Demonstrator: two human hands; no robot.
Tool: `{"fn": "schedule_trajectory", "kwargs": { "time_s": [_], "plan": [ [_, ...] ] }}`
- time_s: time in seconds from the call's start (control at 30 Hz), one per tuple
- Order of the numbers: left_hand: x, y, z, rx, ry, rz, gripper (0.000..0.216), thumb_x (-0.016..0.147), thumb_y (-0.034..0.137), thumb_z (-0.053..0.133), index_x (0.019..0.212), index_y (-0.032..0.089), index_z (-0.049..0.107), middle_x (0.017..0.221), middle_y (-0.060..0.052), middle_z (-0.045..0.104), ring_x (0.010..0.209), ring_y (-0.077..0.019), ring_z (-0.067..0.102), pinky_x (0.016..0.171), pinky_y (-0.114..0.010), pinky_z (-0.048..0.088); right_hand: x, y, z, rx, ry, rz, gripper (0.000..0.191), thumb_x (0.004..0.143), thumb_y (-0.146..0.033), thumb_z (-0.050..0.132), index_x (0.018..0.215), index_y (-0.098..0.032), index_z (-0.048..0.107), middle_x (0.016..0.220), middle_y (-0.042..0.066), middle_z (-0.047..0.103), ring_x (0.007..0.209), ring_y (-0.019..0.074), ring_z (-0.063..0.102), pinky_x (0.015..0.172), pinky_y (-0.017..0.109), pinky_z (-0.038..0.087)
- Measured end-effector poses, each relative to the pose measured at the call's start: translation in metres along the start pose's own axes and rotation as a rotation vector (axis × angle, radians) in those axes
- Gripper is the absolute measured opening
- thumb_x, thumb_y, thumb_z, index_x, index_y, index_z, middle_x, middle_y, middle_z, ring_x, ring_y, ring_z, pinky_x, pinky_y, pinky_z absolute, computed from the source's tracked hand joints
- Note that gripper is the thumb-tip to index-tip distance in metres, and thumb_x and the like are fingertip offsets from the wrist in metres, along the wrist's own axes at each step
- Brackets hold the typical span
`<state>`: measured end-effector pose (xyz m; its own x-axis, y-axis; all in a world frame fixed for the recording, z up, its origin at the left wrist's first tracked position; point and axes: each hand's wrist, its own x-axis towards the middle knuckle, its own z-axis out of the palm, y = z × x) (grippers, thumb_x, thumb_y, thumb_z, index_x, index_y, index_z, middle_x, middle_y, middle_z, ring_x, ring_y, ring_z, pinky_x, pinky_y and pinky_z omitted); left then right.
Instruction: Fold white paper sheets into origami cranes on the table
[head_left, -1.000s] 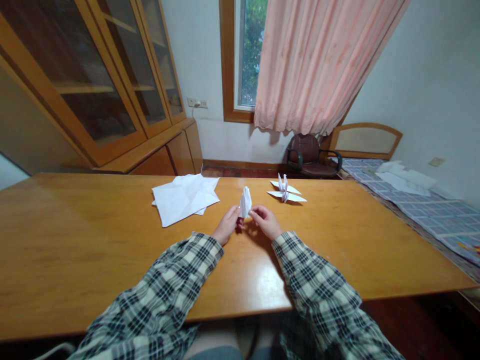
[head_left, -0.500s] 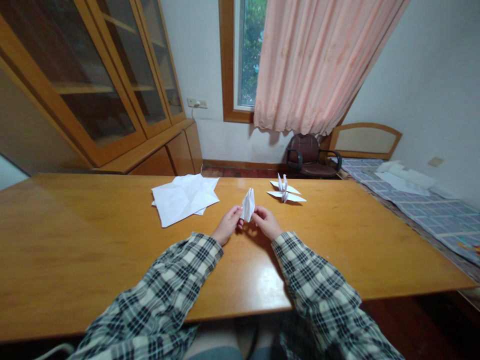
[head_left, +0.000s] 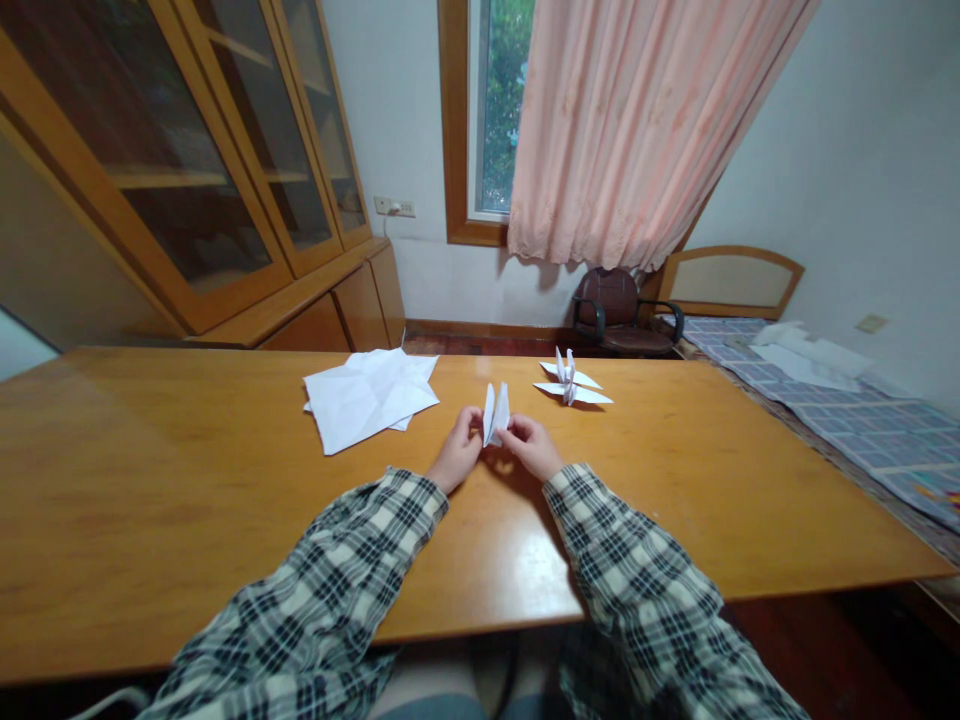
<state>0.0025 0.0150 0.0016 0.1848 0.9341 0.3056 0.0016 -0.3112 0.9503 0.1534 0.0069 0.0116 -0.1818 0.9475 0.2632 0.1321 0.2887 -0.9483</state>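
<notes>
A small folded white paper piece (head_left: 496,412) stands upright between my two hands above the wooden table (head_left: 187,470). My left hand (head_left: 457,452) pinches its left lower part, and my right hand (head_left: 531,446) pinches its right lower part. The top of the piece shows two separate flaps. Both arms wear plaid sleeves. A finished white paper crane (head_left: 570,381) rests on the table just beyond my right hand.
A loose stack of creased white paper sheets (head_left: 369,393) lies on the table left of my hands. Glass-door wooden cabinets stand at the left. Beyond the table are a dark office chair (head_left: 624,311), a pink curtain and a bed (head_left: 840,400) at the right.
The folded paper piece has been pulled apart at the top into two flaps. My hands have shifted only slightly.
</notes>
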Motion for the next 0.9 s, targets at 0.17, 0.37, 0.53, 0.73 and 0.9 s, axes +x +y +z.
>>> {"fn": "schedule_trajectory", "kwargs": {
  "time_s": [0.17,0.37,0.53,0.73,0.9],
  "plan": [
    [-0.0005,0.0052,-0.0017,0.018,-0.06,0.011,0.017,0.085,0.032,0.048,0.093,0.018,0.053,0.096,-0.004,0.057,0.088,-0.0152,0.054,0.079,-0.027,0.045,0.0004,0.0008,-0.0015,-0.112,0.041,-0.009,0.022,0.077,-0.038,0.054,0.068,-0.018,0.052,0.059,-0.003,0.048,0.054,0.0104,0.043,0.052,0.022,0.035],
    [-0.0027,0.0049,-0.0003,0.046,-0.094,0.006,0.032,0.078,0.04,0.059,0.099,0.017,0.05,0.101,-0.007,0.056,0.098,-0.0189,0.052,0.077,-0.028,0.047,-0.0003,-0.0002,-0.0029,-0.365,0.066,-0.134,0.018,0.078,-0.03,0.051,0.064,-0.018,0.052,0.059,-0.002,0.047,0.055,0.0114,0.04,0.054,0.024,0.032],
    [-0.0029,0.0009,0.001,0.08,-0.105,-0.001,0.04,0.074,0.04,0.065,0.101,0.016,0.048,0.105,-0.008,0.055,0.1,-0.02,0.053,0.076,-0.03,0.05,-0.0002,-0.0016,-0.0034,-0.453,0.053,-0.169,0.018,0.078,-0.029,0.051,0.063,-0.018,0.05,0.058,-0.003,0.045,0.055,0.0112,0.039,0.053,0.023,0.03],
    [-0.0008,-0.0035,0.0002,0.088,-0.072,0.001,0.035,0.076,0.042,0.061,0.097,0.016,0.05,0.101,-0.007,0.057,0.097,-0.0191,0.055,0.077,-0.03,0.05,-0.0006,-0.0032,-0.0033,-0.495,0.059,-0.187,0.018,0.077,-0.027,0.051,0.061,-0.018,0.047,0.057,-0.004,0.043,0.054,0.0105,0.039,0.053,0.023,0.029],
    [-0.0004,-0.001,0.0001,0.078,-0.07,-0.007,0.031,0.077,0.04,0.06,0.095,0.016,0.052,0.097,-0.006,0.059,0.092,-0.0182,0.057,0.074,-0.029,0.05,-0.0012,-0.0022,-0.0021,-0.491,0.061,-0.207,0.016,0.078,-0.026,0.05,0.063,-0.018,0.048,0.057,-0.004,0.043,0.054,0.0105,0.04,0.052,0.023,0.03]
  ]
}}
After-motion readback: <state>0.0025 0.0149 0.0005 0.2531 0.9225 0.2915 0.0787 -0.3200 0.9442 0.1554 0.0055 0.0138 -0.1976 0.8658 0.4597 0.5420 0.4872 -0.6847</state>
